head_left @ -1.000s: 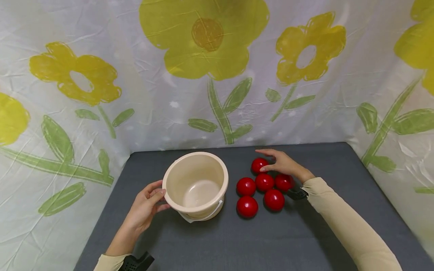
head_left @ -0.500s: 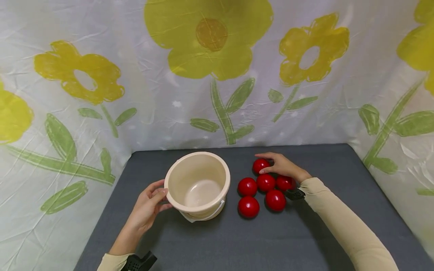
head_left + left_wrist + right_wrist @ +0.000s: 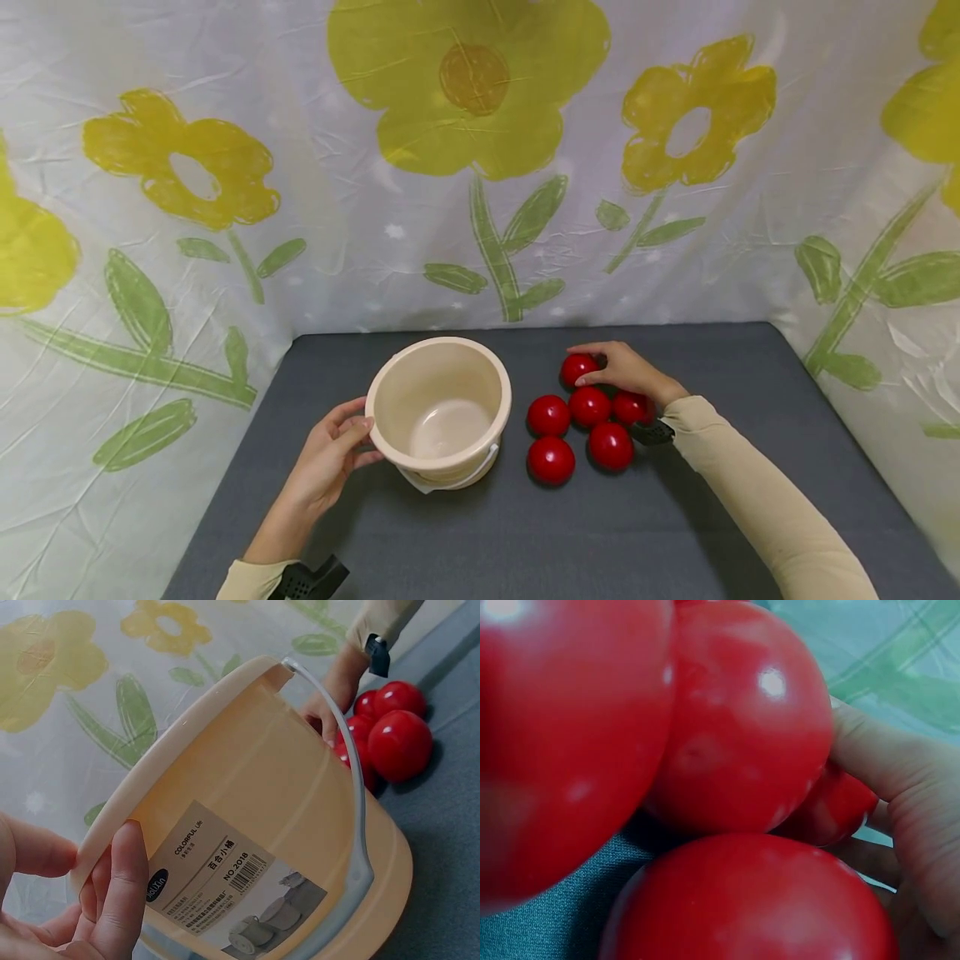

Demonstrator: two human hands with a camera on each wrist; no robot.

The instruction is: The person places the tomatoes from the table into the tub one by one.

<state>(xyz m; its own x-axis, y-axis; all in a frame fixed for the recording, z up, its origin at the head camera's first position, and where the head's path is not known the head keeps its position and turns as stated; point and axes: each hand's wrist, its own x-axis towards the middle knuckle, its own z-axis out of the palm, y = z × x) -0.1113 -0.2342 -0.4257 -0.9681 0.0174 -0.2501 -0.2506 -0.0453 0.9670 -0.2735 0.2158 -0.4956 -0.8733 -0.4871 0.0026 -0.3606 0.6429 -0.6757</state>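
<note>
A cream plastic bucket (image 3: pixel 438 475) with a white handle (image 3: pixel 349 795) stands left of the middle of the table. My left hand (image 3: pixel 330 454) pinches its rim at the left side, thumb on one face and fingers on the other. A printed label (image 3: pixel 232 881) shows on the bucket's wall in the left wrist view. To the right lie several glossy red balls in a cluster. Over the farthest red ball (image 3: pixel 577 368) my right hand (image 3: pixel 628 368) has its thumb in front and its fingers behind, gripping it. In the right wrist view, nearer balls (image 3: pixel 742 720) partly hide that ball.
The other red balls, among them the front one (image 3: pixel 551 461) and the one under the wrist (image 3: pixel 632 407), sit close together. A dark grey cloth (image 3: pixel 585 542) covers the table. Behind and at both sides hangs a white curtain (image 3: pixel 360 233) with yellow flowers.
My right hand has lowered and its fingers have closed round the farthest red ball. The left hand stays at the bucket's rim. The head view has shifted slightly.
</note>
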